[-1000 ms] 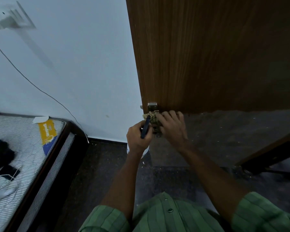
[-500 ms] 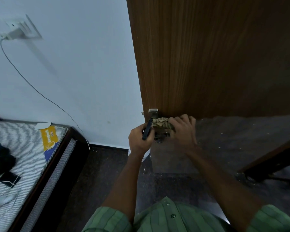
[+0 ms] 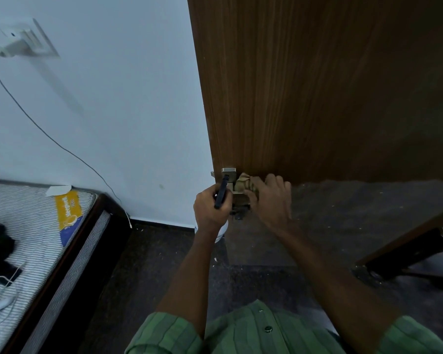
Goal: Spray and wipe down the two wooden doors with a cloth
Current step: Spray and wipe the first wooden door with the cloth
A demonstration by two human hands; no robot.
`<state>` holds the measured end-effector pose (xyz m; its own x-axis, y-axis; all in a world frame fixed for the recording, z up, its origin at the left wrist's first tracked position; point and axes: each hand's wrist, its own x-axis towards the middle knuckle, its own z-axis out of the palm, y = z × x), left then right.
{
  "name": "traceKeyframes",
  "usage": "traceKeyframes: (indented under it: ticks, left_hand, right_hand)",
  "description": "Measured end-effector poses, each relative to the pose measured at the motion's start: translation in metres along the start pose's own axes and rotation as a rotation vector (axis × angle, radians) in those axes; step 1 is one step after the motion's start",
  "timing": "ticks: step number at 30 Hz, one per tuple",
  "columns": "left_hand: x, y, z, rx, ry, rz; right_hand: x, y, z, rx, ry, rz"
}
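Head view: the wooden door (image 3: pixel 317 93) fills the upper right of the frame. At centre, the right hand (image 3: pixel 269 200) grips the cloth (image 3: pixel 246 185) against the door handle plate (image 3: pixel 228 172). The left hand (image 3: pixel 210 208) clenches the spray bottle (image 3: pixel 221 229). Judged progress: handle detailing under way; second door not visible, so its state cannot be told.

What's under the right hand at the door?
A crumpled tan cloth under the right hand, pressed near the metal door handle. Whatever lies beneath the cloth is covered.
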<state>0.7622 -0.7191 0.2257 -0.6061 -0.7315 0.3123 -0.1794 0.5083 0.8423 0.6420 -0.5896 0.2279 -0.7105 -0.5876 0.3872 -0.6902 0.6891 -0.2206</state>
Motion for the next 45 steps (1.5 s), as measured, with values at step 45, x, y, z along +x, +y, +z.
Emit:
traceKeyframes:
  ticks: [45]
  left_hand:
    - [0.0, -0.003, 0.002, 0.075, -0.11, 0.036]
  right_hand:
    - [0.012, 0.025, -0.008, -0.031, -0.221, -0.293]
